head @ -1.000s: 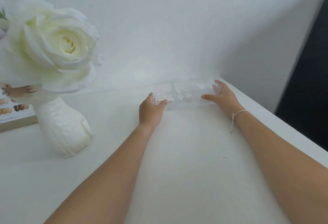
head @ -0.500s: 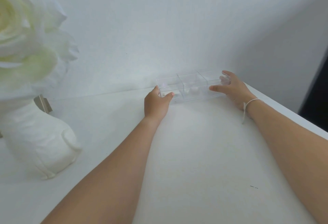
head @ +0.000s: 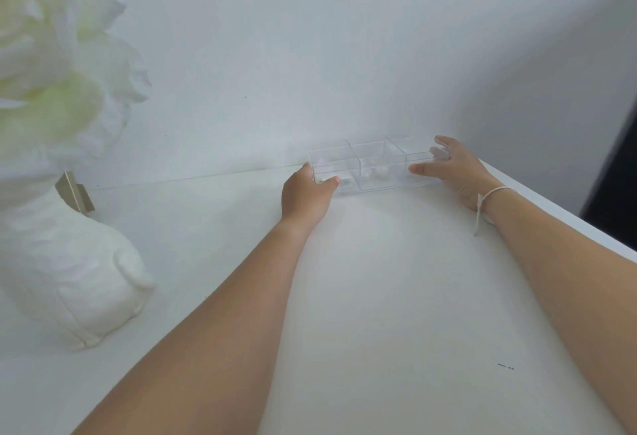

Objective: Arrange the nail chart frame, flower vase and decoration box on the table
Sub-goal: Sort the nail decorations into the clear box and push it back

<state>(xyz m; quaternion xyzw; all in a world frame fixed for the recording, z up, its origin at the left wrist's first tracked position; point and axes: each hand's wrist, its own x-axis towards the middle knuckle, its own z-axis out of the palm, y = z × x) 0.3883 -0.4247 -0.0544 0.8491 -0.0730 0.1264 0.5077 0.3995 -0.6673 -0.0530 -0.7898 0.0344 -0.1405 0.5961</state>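
Observation:
A clear plastic decoration box with three compartments sits on the white table, close to the back wall. My left hand grips its left end with thumb and fingers. My right hand holds its right end, thumb along the front. At the left stands a white flower vase carrying a large white rose. Only a corner of the nail chart frame shows behind the vase.
A white wall runs along the back of the table. The table's right edge slants down to the right, with a dark area beyond it. A small dark mark lies on the table near my right forearm.
The view has shifted right and closer; the vase and rose have slid toward the left edge. The box has moved slightly farther back toward the wall, both hands still on it.

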